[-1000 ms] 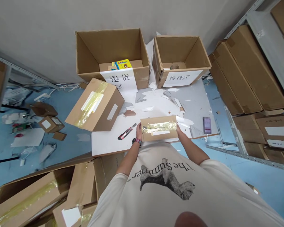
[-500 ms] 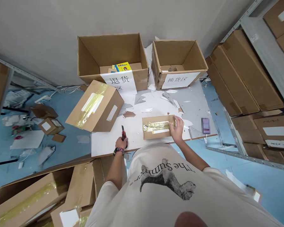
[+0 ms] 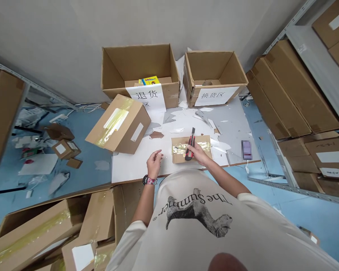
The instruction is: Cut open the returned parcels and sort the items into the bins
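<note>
A red and black box cutter (image 3: 190, 144) is gripped in my right hand (image 3: 199, 153), its dark tip pointing away from me. Beneath it, a small cardboard box (image 3: 177, 156) with shiny yellowish tape lies flat near the table's front edge. My left hand (image 3: 154, 164) is to the left of that box, touching nothing, its fingers apart and partly curled. Farther left, a larger taped carton (image 3: 121, 122) with white labels rests tilted on the table's left side.
Two open cartons with paper signs, one on the left (image 3: 169, 94) and one on the right (image 3: 190, 90), stand at the back. Torn paper (image 3: 203, 116) litters the table (image 3: 124, 165). A phone (image 3: 246, 149) lies right; a large bin of boxes (image 3: 94, 214) is lower left.
The cutter has passed from my left hand to my right, which has let go of the small box's right end. My left hand has moved right and opened. The view has shifted slightly.
</note>
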Action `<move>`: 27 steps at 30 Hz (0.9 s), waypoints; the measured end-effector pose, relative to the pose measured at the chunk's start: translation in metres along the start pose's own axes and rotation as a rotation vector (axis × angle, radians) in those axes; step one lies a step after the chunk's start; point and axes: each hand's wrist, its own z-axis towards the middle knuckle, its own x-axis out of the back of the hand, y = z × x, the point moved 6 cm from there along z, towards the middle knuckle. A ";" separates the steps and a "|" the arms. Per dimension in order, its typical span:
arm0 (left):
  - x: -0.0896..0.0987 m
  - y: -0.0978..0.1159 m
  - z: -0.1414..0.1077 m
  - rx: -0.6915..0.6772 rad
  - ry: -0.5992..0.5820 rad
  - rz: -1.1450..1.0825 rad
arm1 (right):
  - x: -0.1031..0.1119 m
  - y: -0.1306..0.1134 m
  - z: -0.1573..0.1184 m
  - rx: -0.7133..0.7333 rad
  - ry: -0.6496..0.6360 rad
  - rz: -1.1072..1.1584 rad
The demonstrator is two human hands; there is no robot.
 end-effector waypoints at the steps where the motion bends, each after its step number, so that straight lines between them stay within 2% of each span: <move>1: 0.000 0.001 0.004 -0.021 0.000 0.018 | 0.012 -0.006 -0.002 0.065 0.037 -0.138; 3: -0.008 0.007 0.012 -0.101 -0.080 0.056 | 0.028 -0.020 -0.008 0.184 0.027 -0.484; 5: -0.022 0.014 0.021 -0.195 -0.219 0.104 | 0.034 -0.031 -0.015 0.247 -0.067 -0.864; 8: -0.042 0.024 0.036 -0.333 -0.412 0.228 | 0.034 -0.041 -0.025 0.294 -0.227 -1.363; 11: -0.058 0.028 0.049 -0.427 -0.568 0.376 | 0.028 -0.050 -0.031 0.374 -0.348 -1.653; 15: -0.068 0.025 0.062 -0.405 -0.660 0.480 | 0.015 -0.055 -0.031 0.485 -0.442 -1.821; 22: -0.069 0.021 0.066 -0.364 -0.664 0.447 | 0.003 -0.050 -0.019 0.592 -0.461 -1.886; 27: -0.069 0.016 0.067 -0.379 -0.651 0.434 | 0.004 -0.055 -0.012 0.587 -0.486 -1.891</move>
